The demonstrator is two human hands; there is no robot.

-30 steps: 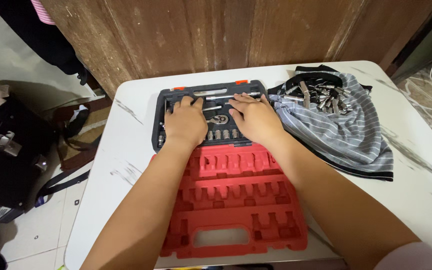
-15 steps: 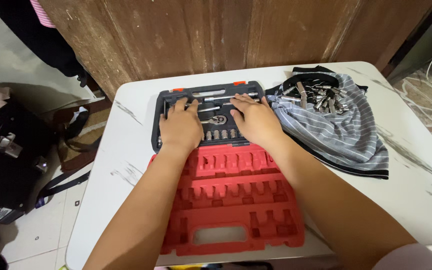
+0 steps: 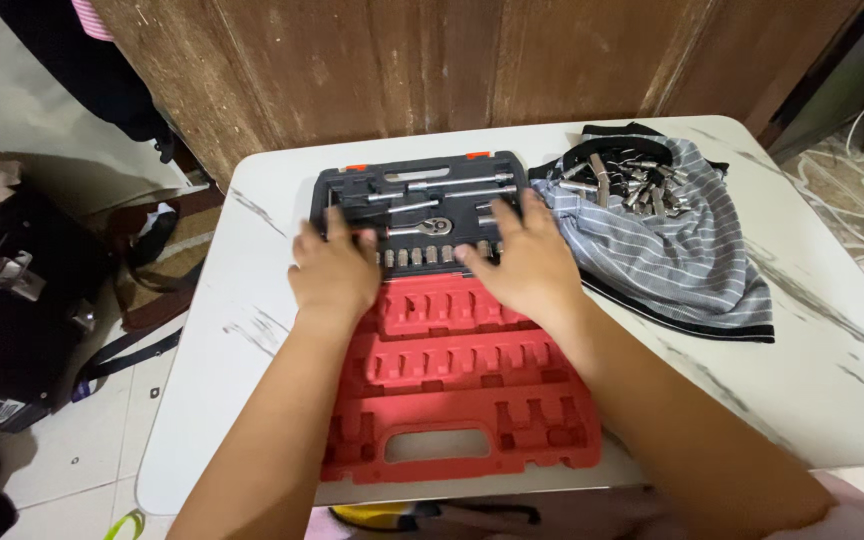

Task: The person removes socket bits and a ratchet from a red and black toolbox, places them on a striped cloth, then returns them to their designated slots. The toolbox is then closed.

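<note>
Socket-set case [image 3: 422,300] lies open flat on the white marble-pattern table [image 3: 832,360], centred in front of the person. Dark grey half [image 3: 417,200] is the far one, against the wooden wall [image 3: 402,70]; red half [image 3: 457,390] is the near one, moulded slots bare, carry-handle cutout at the near edge.

Left hand [image 3: 334,272]: palm down, fingers spread and flat, not closed on anything. It sits on the left side of the case, over the hinge line, fingertips on the grey tray's lower-left corner. Cannot tell how hard it presses.

Right hand [image 3: 524,262]: palm down, fingers spread, also holding nothing. It covers the right end of the hinge line, fingertips reaching onto the grey half's right part, thumb pointing inward along the row of sockets [image 3: 414,257].

Between the two hands: the socket row plus the ratchet [image 3: 422,228] seated in the tray, both uncovered. Extension bars [image 3: 452,185] lie in the far slots, clear of both hands.

Right of the case, just beside it: striped grey cloth [image 3: 672,260] with a loose heap of metal sockets and bits [image 3: 637,185] on its far part. Right hand is near the cloth edge, not on it.

Floor left of table: black bags [image 3: 12,320].
</note>
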